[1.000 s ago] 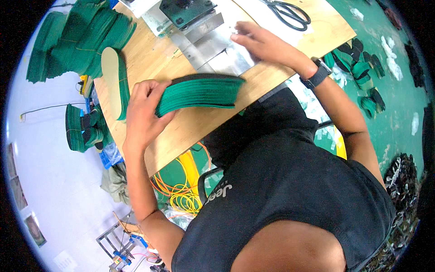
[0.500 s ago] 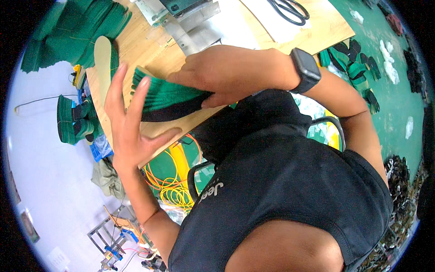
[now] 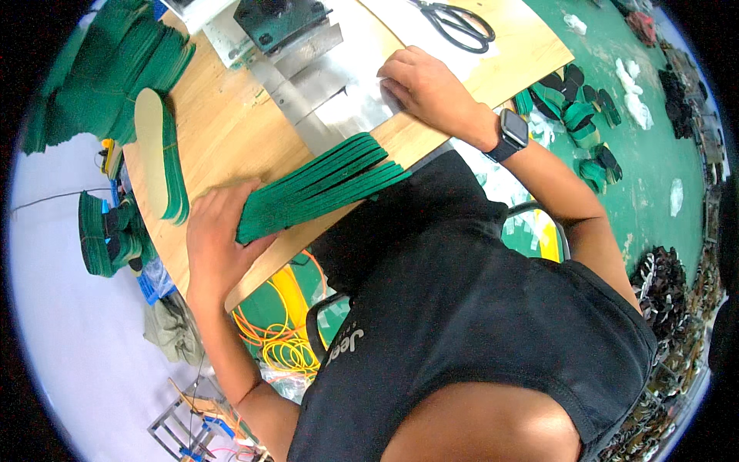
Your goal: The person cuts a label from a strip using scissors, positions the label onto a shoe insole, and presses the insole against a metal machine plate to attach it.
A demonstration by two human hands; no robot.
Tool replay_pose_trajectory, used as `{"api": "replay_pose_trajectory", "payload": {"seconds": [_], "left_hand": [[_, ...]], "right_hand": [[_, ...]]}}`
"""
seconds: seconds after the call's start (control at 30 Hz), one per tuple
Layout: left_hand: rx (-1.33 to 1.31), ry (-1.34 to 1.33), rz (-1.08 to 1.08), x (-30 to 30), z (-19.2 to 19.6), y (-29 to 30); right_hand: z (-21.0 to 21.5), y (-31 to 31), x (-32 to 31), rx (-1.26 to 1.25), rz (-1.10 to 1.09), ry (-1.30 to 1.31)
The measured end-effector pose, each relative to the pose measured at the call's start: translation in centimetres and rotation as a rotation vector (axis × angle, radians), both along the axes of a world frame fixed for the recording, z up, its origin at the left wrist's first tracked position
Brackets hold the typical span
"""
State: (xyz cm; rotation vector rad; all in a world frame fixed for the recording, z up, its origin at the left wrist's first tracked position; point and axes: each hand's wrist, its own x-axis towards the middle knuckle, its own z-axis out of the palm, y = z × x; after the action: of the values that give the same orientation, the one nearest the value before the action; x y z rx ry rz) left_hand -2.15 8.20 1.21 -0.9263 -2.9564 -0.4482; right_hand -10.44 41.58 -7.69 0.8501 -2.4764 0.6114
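My left hand is closed round the left end of a stack of green insoles, at the table's near edge. The stack lies on its side, its free right end fanned into layers. My right hand, a watch on its wrist, is on the shiny metal plate with its fingers curled together. What lies under those fingertips is hidden. Left of the stack, a smaller bundle of insoles with a beige face and green layers rests on the table.
A large pile of green insoles fills the table's far left. A dark metal block stands behind the plate, and black-handled scissors lie on a white board. More insoles are on the green floor at right; yellow hose coils below the table.
My right hand has left the insole stack and moved right and away, onto the metal plate. My left hand, spread before, has closed on the stack's left end. The stack now shows green edges fanned out.
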Motion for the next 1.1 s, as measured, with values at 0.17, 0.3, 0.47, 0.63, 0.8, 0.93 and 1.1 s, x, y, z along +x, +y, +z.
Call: {"api": "replay_pose_trajectory", "payload": {"seconds": [0.17,0.3,0.47,0.63,0.8,0.93,1.1], "left_hand": [[0.036,0.096,0.091,0.8,-0.3,-0.2],[0.080,0.184,0.109,0.9,-0.4,-0.1],[0.062,0.155,0.096,1.2,0.6,1.7],[0.064,0.119,0.013,-0.2,0.7,4.4],[0.273,-0.033,0.083,-1.1,-2.6,-0.3],[0.486,-0.055,0.205,-0.6,-4.6,-1.2],[0.694,0.047,0.184,-1.3,-5.4,-0.1]], "right_hand": [[4.4,4.1,-2.6,-0.132,-0.160,0.255],[8.2,6.0,-2.0,-0.207,-0.199,0.451],[7.2,5.2,1.0,-0.008,-0.125,0.236],[8.0,-3.7,5.2,0.198,0.324,-0.065],[5.5,-3.8,2.5,0.235,0.295,-0.266],[6.7,-4.5,1.6,0.116,0.314,-0.240],[4.7,-2.3,0.5,0.056,0.317,-0.126]]}}
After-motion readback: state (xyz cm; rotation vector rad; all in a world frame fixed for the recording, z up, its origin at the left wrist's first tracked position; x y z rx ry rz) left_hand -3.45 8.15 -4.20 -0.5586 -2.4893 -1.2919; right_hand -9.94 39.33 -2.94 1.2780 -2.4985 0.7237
